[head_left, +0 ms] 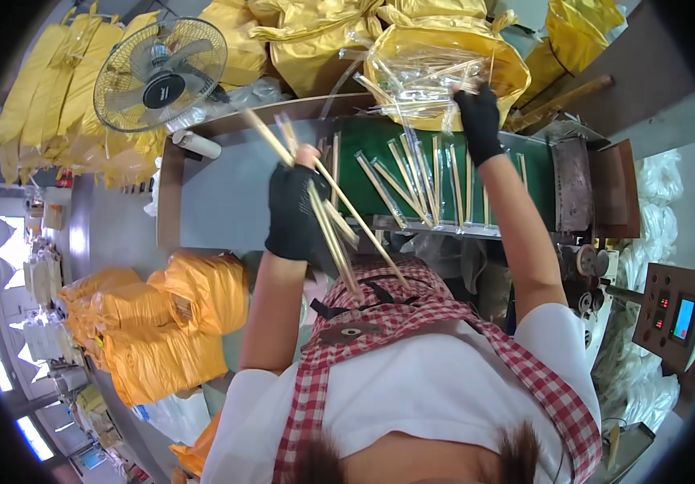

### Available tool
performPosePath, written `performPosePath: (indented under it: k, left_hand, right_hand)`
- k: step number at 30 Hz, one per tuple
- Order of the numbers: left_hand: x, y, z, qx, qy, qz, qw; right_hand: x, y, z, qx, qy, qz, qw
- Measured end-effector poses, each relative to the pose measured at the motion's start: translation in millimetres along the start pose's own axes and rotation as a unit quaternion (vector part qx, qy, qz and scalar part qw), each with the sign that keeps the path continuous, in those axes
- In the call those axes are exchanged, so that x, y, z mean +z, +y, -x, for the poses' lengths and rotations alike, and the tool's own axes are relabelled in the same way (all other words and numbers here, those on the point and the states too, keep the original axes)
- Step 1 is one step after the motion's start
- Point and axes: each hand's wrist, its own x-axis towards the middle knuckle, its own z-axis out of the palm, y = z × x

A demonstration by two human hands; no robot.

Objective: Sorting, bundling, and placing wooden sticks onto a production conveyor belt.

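Observation:
My left hand [293,206], in a black fingerless glove, is closed around a loose bundle of wooden chopsticks [355,214] that stick out at several angles. It is above the left part of the work table. My right hand [479,117], gloved alike, reaches to the front edge of an open yellow sack [514,68]. Its fingertips are among clear-wrapped chopsticks [436,74] in the sack; their grip is blurred. Between my arms, several chopsticks in clear sleeves [422,177] lie side by side on a green conveyor belt [360,194].
A grey table top [222,189] adjoins the belt on the left. A fan [162,77] stands beyond it. More yellow sacks [307,56] line the back; orange sacks [166,331] are at the left. A control panel [672,315] stands right, beside clear plastic film [658,194].

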Motion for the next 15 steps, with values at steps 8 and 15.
performPosePath:
  k: [8, 15]
  left_hand:
    - [27.2, -9.3, 22.6, -0.074, -0.079, -0.004, 0.994]
    - [27.4, -10.6, 32.1, -0.147, -0.17, -0.12, 0.967]
  right_hand:
    - [5.0, -137.0, 63.0, 0.144, -0.418, -0.4, 0.802]
    - [-18.1, -115.8, -14.4, 0.137, -0.138, -0.467, 0.863]
